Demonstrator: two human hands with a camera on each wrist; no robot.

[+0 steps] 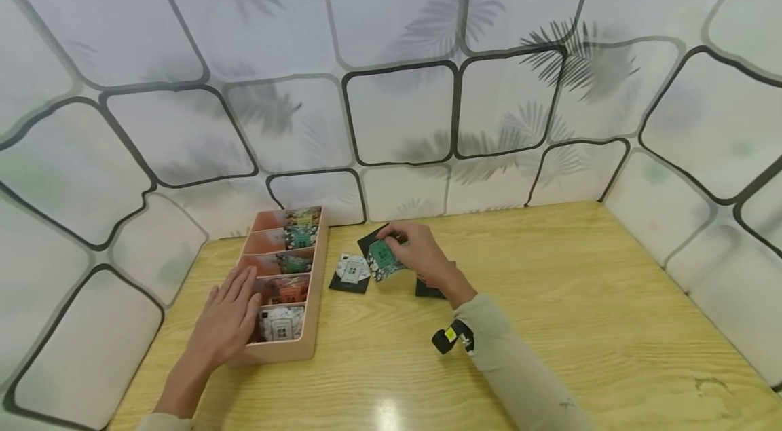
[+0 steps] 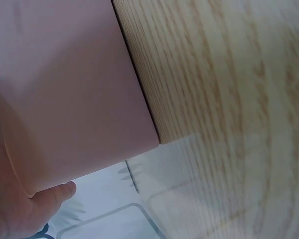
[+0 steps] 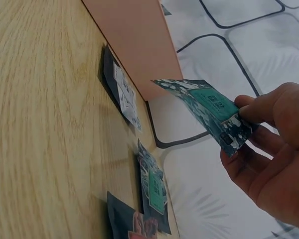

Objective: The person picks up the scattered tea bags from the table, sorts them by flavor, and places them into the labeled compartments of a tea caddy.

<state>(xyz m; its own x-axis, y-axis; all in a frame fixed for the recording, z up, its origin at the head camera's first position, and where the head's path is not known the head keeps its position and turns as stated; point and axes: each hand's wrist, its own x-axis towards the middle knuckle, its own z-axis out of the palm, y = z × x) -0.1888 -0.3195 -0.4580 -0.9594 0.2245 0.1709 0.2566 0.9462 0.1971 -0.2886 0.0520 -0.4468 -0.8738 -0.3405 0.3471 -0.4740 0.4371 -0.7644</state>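
Sachet (image 3: 213, 105): thin, glossy, flower-printed, green-labelled; raised above the table (image 1: 550, 275), one end between thumb and fingers.
Right hand (image 1: 421, 254): thumb and fingertips pinching that sachet.
Left hand (image 1: 225, 315): fingers outstretched, close together, resting across the box (image 1: 311, 322) at its left rim.
Box: smooth, pink, oblong, with patterned packets (image 1: 282, 326) in five compartments.
Table: streaked wood grain, white-labelled pouch (image 1: 352, 271) lying near the box.

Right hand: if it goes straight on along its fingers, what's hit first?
Likely the pink box, with the green-labelled packet leading in the right hand; height is unclear, so it might pass over.
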